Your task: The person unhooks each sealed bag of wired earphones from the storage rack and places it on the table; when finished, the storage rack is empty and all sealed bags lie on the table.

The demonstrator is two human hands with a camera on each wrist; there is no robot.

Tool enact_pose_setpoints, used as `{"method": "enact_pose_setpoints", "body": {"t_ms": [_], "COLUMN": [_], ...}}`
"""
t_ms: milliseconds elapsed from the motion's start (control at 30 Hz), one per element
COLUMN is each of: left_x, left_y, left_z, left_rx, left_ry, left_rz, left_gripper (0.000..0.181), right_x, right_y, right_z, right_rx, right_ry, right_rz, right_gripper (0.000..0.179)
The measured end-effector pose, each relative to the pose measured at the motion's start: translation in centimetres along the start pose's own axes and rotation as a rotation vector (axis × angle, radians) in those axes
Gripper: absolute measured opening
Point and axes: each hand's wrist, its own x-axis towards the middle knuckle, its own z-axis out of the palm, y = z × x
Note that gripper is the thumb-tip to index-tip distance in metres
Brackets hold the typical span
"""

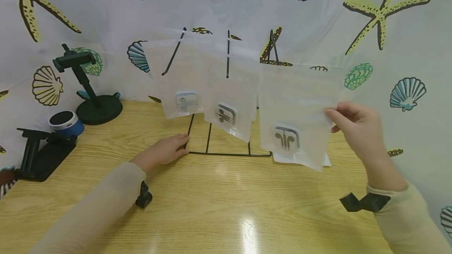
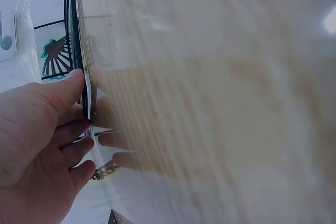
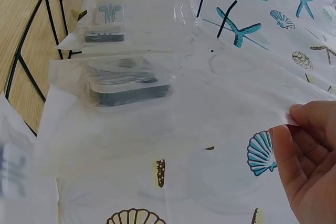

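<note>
A black wire display rack (image 1: 231, 154) stands on the table, its prongs rising at the back. Several clear plastic bags hang from it, each holding a small case of earphones: a left bag (image 1: 187, 77), a middle bag (image 1: 231, 89) and a right bag (image 1: 300, 101). My left hand (image 1: 164, 150) holds the rack's base at its front left corner, thumb against the wire in the left wrist view. With thumb and finger, my right hand (image 1: 358, 128) pinches the right edge of the right bag. Another white sheet or bag (image 1: 300, 160) shows partly behind that bag.
At the left stand a dark green phone stand (image 1: 99, 109), a blue and white round speaker (image 1: 67, 124) and a black stand (image 1: 46, 158). A white cloth printed with shells and starfish hangs behind the wooden table (image 1: 212, 207).
</note>
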Motion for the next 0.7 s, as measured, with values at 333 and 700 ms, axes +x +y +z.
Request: {"method": "enact_pose_setpoints", "body": {"t_ms": [333,700], "left_x": [0.0,0.0], "left_y": [-0.1,0.0], "left_z": [0.0,0.0], "left_rx": [-0.018,-0.007], "left_ry": [-0.01,-0.009], "left_rz": [-0.017,0.0], "left_gripper": [0.057,0.056], "right_x": [-0.7,-0.6], "right_y": [1.3,4.2], "right_z": [-2.5,-5.9], "right_rx": [-0.056,-0.157], "right_ry": [0.025,0.061], "right_rz": [0.006,0.091], "right_gripper": [0.009,0.004]}}
